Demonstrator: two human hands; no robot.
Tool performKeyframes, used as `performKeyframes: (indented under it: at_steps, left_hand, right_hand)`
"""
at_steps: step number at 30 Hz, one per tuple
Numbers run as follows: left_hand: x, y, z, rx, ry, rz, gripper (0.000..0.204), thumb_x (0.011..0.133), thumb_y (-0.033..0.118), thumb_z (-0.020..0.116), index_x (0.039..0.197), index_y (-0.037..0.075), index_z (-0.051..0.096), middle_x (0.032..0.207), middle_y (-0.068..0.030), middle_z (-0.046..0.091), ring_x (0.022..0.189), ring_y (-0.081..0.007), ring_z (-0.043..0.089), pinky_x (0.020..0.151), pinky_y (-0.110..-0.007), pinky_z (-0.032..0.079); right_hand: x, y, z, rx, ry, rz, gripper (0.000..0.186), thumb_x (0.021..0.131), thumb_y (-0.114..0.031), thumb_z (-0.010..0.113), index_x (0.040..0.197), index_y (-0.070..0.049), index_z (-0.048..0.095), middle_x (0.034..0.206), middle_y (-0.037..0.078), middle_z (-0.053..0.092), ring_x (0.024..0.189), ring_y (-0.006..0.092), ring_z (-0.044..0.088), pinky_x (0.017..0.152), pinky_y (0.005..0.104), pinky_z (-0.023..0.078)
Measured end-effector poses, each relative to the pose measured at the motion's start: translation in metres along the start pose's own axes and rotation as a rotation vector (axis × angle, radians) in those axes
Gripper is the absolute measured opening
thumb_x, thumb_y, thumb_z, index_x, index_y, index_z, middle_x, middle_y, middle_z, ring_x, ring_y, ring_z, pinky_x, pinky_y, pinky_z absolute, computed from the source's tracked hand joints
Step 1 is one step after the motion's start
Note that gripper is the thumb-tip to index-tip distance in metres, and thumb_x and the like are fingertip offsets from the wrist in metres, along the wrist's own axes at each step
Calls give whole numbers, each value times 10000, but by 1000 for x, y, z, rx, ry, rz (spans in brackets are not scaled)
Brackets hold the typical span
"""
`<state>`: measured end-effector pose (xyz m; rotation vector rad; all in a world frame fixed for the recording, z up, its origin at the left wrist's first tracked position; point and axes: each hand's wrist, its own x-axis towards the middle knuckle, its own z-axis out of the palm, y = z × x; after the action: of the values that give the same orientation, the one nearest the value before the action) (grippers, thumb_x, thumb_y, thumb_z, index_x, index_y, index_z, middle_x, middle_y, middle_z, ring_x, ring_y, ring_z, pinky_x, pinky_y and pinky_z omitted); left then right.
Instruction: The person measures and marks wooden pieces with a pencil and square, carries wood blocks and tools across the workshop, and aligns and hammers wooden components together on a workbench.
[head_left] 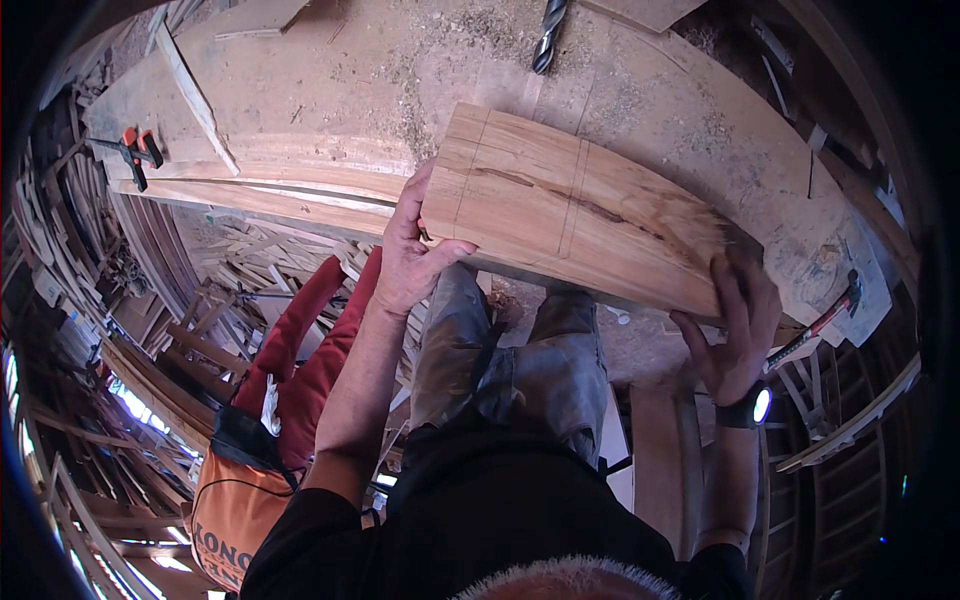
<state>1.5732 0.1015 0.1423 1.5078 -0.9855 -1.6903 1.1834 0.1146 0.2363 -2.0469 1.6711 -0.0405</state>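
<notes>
A thick wooden block (560,205) lies across the near edge of the workbench, partly overhanging it. Pencil lines cross its pale face, and a dark crack runs along the grain. Around its left end is my left hand (410,250), thumb on the near edge and fingers along the end, partly hidden. My right hand (738,325), with a watch at the wrist, grips the right end, its fingers bent over the top and the thumb at the near side. Beyond the block, a spiral drill bit (547,45) points toward it.
The workbench (330,90) is strewn with shavings. An orange-and-black clamp (138,157) sits at its left end and a thin wood strip (195,100) nearby. A red-handled tool (820,320) lies at the right. Left of me is a person in an orange shirt (240,510); scrap wood (250,250) covers the floor.
</notes>
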Motion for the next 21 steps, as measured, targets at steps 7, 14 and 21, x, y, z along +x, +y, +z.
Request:
performKeyframes:
  at_steps: [7,14,21]
  left_hand:
    - [3,1,5,-27,-28,17,801,749,303,852,1414,83,465,1510,-148,386,1386,-246,395,1128,-404,321]
    - [-3,-7,0,-36,-36,56,819,769,255,835,1460,81,431,1532,-150,358,1414,-257,361,1152,-411,298]
    - [-37,-23,7,-147,5,-59,887,830,166,776,1547,29,270,1511,-86,429,1355,-172,419,1141,-331,304]
  right_hand:
    - [31,9,-15,66,-179,80,1020,570,-266,887,1474,-102,443,1430,202,455,1323,419,434,1114,528,342]
    - [19,13,0,179,-181,51,1082,596,-338,869,1513,-67,361,1433,243,398,1319,435,419,1103,498,371]
    - [-16,-3,29,110,44,-55,975,638,-301,833,1478,-45,407,1334,270,461,1199,450,462,992,561,371]
